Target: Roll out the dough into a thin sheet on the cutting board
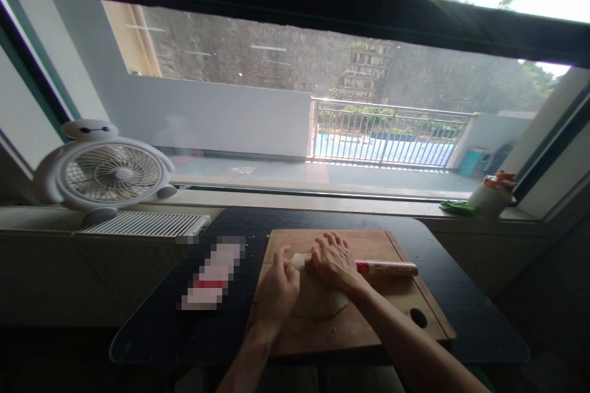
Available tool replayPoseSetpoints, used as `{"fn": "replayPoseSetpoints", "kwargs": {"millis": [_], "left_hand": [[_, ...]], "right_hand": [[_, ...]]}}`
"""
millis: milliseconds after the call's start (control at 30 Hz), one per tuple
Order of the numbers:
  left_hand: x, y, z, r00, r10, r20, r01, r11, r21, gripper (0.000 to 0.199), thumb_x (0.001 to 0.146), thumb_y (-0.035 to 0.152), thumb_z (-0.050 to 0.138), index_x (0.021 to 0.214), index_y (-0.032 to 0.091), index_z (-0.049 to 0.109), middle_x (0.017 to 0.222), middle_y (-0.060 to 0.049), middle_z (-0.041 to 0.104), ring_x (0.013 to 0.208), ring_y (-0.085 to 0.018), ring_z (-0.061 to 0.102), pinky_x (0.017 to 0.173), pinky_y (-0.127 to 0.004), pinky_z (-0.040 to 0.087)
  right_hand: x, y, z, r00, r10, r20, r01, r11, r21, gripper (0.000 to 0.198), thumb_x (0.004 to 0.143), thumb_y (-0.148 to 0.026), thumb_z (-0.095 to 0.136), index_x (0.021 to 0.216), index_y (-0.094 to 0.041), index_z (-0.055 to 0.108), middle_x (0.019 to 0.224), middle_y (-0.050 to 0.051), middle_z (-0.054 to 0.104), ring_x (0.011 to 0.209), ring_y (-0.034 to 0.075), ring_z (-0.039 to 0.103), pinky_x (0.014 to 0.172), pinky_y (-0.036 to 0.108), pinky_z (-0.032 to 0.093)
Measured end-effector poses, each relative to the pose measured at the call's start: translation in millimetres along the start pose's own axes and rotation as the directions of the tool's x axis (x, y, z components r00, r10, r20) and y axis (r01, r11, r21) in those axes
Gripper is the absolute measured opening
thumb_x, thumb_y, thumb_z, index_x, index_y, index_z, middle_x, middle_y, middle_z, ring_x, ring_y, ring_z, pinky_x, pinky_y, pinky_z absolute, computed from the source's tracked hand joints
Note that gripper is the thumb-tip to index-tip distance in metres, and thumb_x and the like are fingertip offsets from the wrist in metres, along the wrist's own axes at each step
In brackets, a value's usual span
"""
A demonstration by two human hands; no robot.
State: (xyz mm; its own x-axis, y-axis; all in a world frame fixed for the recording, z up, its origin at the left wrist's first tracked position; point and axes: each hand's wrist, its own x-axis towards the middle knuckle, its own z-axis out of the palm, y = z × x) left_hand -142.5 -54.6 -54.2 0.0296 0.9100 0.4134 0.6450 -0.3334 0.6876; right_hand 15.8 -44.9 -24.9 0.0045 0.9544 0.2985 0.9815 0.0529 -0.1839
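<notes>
A sheet of pale dough (320,306) lies on a wooden cutting board (369,325). Across its upper part runs a rolling pin (391,268) with a red band and what looks like clear wrap; its right end sticks out past the dough. My right hand (334,261) rests palm down on top of the pin, fingers stretched forward and not wrapped round it. At the dough's left edge is my left hand (279,285), its thumb and fingers apart and slightly bent. Whether its fingertips touch the dough is hard to see.
The board lies on a dark table (465,301) with rounded corners. To the left is a pixelated pale item (214,276). A white fan (117,172) stands by a radiator (152,224). On the window sill are a white container (491,196) and a green cloth-like thing (458,207).
</notes>
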Motion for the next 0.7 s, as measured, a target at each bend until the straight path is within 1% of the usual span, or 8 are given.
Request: {"fn": "replayPoseSetpoints", "kwargs": {"millis": [67, 167, 233, 333, 433, 533, 600, 700], "left_hand": [[0, 1, 0, 1.0, 0.007, 0.002, -0.007, 1.0, 0.022, 0.043, 0.078, 0.016, 0.044, 0.121, 0.02, 0.043, 0.087, -0.002, 0.063, 0.076, -0.016, 0.061, 0.068, -0.025, 0.046], [1, 2, -1, 1.0, 0.008, -0.007, -0.008, 1.0, 0.022, 0.045, 0.076, 0.015, 0.045, 0.121, 0.02, 0.043, 0.085, -0.002, 0.062, 0.076, -0.015, 0.061, 0.069, -0.025, 0.046], [1, 2, -2, 1.0, 0.0, 0.002, 0.0, 1.0, 0.009, 0.046, 0.076, 0.015, 0.045, 0.121, 0.02, 0.042, 0.082, -0.001, 0.062, 0.073, -0.015, 0.061, 0.069, -0.025, 0.046], [2, 1, -2, 1.0, -0.01, 0.02, 0.01, 1.0, -0.003, 0.045, 0.077, 0.015, 0.044, 0.121, 0.02, 0.042, 0.081, -0.001, 0.062, 0.073, -0.015, 0.061, 0.067, -0.025, 0.046], [2, 1, -1, 1.0, -0.013, 0.019, 0.014, 1.0, -0.009, 0.044, 0.077, 0.015, 0.043, 0.121, 0.019, 0.042, 0.082, -0.001, 0.061, 0.073, -0.015, 0.061, 0.066, -0.025, 0.045], [2, 2, -3, 1.0, -0.018, 0.018, 0.018, 1.0, -0.011, 0.043, 0.078, 0.014, 0.043, 0.121, 0.019, 0.042, 0.082, -0.002, 0.062, 0.073, -0.015, 0.061, 0.066, -0.025, 0.045], [1, 5, -5, 1.0, -0.012, 0.027, 0.012, 1.0, -0.013, 0.043, 0.078, 0.014, 0.042, 0.121, 0.019, 0.042, 0.086, -0.003, 0.062, 0.076, -0.015, 0.061, 0.069, -0.025, 0.046], [1, 7, -8, 0.999, -0.012, 0.04, 0.013, 1.0, -0.005, 0.043, 0.078, 0.014, 0.043, 0.121, 0.019, 0.043, 0.088, -0.003, 0.063, 0.078, -0.015, 0.062, 0.07, -0.025, 0.046]], "right_hand": [[-4, -2, 0, 0.999, 0.004, -0.052, -0.006, 1.0, -0.023, 0.035, 0.091, -0.04, 0.03, 0.113, -0.023, 0.052, 0.124, 0.008, 0.047, 0.119, 0.023, 0.031, 0.097, 0.037, 0.022], [15, -1, -2, 0.996, 0.054, -0.071, -0.057, 0.998, -0.038, 0.032, 0.092, -0.035, 0.03, 0.099, -0.021, 0.058, 0.111, 0.008, 0.054, 0.107, 0.021, 0.043, 0.09, 0.033, 0.029], [30, 0, -3, 0.995, 0.083, -0.048, -0.085, 0.996, -0.037, 0.035, 0.094, -0.032, 0.026, 0.091, -0.019, 0.059, 0.1, 0.008, 0.058, 0.095, 0.019, 0.05, 0.083, 0.029, 0.033], [39, 3, -2, 1.0, 0.013, 0.003, -0.013, 1.0, -0.018, 0.043, 0.096, -0.034, 0.021, 0.085, -0.02, 0.06, 0.087, 0.006, 0.062, 0.081, 0.016, 0.056, 0.075, 0.026, 0.035], [30, 12, -3, 0.998, -0.065, -0.026, 0.064, 0.998, -0.024, 0.044, 0.096, -0.038, 0.021, 0.083, -0.021, 0.06, 0.082, 0.004, 0.064, 0.076, 0.015, 0.057, 0.071, 0.026, 0.034], [14, 27, -9, 0.999, 0.001, -0.052, -0.004, 0.998, -0.06, 0.044, 0.096, -0.038, 0.023, 0.083, -0.02, 0.061, 0.083, 0.005, 0.065, 0.075, 0.016, 0.058, 0.069, 0.026, 0.034], [3, 34, -14, 0.998, 0.063, -0.026, -0.065, 0.996, -0.068, 0.041, 0.095, -0.035, 0.026, 0.08, -0.02, 0.061, 0.081, 0.006, 0.065, 0.073, 0.016, 0.058, 0.067, 0.027, 0.034], [-9, 31, -15, 0.992, 0.123, 0.015, -0.123, 0.992, -0.041, 0.033, 0.092, -0.029, 0.03, 0.08, -0.019, 0.06, 0.078, 0.005, 0.063, 0.07, 0.016, 0.056, 0.065, 0.026, 0.034]]}}
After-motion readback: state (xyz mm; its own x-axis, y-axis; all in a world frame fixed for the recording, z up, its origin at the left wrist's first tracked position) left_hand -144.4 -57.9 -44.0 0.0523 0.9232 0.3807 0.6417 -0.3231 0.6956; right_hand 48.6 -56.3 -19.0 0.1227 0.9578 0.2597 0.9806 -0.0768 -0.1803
